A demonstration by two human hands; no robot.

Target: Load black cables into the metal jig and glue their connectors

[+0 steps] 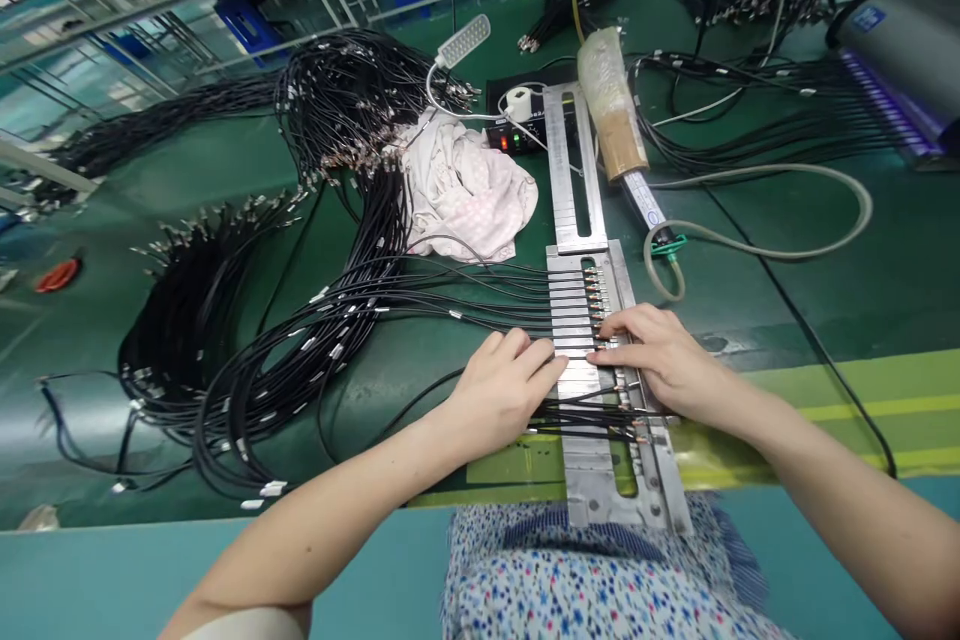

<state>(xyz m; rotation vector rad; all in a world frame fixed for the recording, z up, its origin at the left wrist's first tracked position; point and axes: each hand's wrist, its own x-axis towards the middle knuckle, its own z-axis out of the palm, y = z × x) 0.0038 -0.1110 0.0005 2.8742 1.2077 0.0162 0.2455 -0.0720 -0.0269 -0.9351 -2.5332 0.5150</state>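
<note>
A long metal jig [581, 460] with cross grooves and a slotted edge lies in front of me, its near end over the table edge. Several thin black cables [499, 302] run from the left into its upper grooves, their metal connectors [594, 290] lined up in the slot. My left hand [506, 385] is closed at the jig's left edge, fingers pinching a black cable. On the right side, thumb and finger of my right hand [664, 355] close around that cable's connector end. Below both hands, a loose bunch of black cables [581, 417] lies across the jig.
Big bundles of black cables [345, 90] fill the left of the green table [187, 160]. A crumpled pink cloth [469, 185] lies beyond the jig, near a small lamp [465, 40] and a black box with lights [517, 138]. A wrapped tool with hose [611, 100] lies right of the jig.
</note>
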